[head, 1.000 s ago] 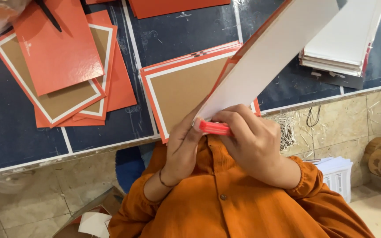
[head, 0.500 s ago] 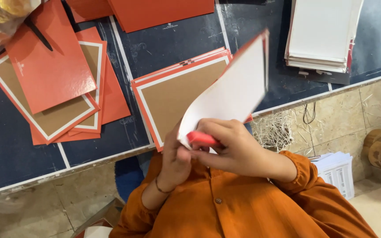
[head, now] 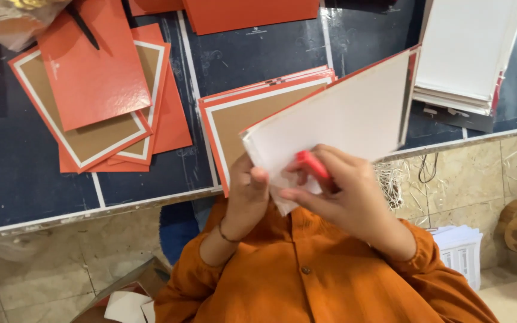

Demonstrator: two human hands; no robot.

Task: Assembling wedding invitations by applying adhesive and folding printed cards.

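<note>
My left hand (head: 248, 192) grips the lower corner of a white-faced board with red edging (head: 348, 116), held up over the dark table. My right hand (head: 345, 194) is closed around a small red stick-like tool (head: 312, 164), whose tip rests at that same corner of the board. Directly behind the board, an orange-bordered brown card stack (head: 237, 116) lies flat on the table. An orange shirt fills the bottom of the view.
A loose pile of orange covers and brown-faced cards (head: 97, 101) lies at the left. A stack of white boards (head: 468, 54) sits at the upper right, another orange sheet (head: 252, 13) at the top. The dark table (head: 19, 179) ends above a tiled floor.
The white-faced board has swung from a steep upward slant to a flatter, wider pose toward the right. Both hands stay at its lower corner with the red tool.
</note>
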